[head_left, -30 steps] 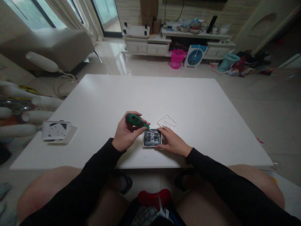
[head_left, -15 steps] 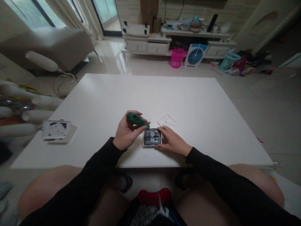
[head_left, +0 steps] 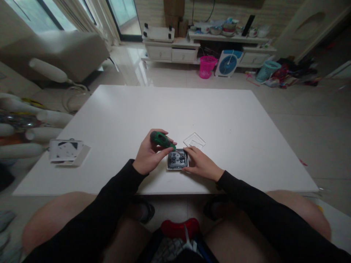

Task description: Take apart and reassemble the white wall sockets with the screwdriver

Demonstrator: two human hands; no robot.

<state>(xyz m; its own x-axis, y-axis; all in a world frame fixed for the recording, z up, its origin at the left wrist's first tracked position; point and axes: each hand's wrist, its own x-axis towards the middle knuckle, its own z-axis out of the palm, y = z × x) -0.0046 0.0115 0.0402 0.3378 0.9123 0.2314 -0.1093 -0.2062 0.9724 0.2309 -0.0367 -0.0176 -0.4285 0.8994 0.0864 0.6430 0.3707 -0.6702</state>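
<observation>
My left hand is closed around a green and black screwdriver. Its thin shaft slants down to the right, and the tip reaches the dark inner face of a square wall switch with a white rim. The switch lies on the white table, dark side up. My right hand grips the switch's right edge, thumb at the near corner and fingers at the far one. Just beyond the right fingers lies a square white frame with a smaller flat piece inside it.
The white table spreads out ahead. Near its left edge lies a white box with a dark printed pattern. White padded tubes stand left of the table. On the floor beyond are a pink basket and a blue fan.
My left hand and the screwdriver have shifted slightly to the right, the tip moving a little over the switch. My right hand and the switch stay in place.
</observation>
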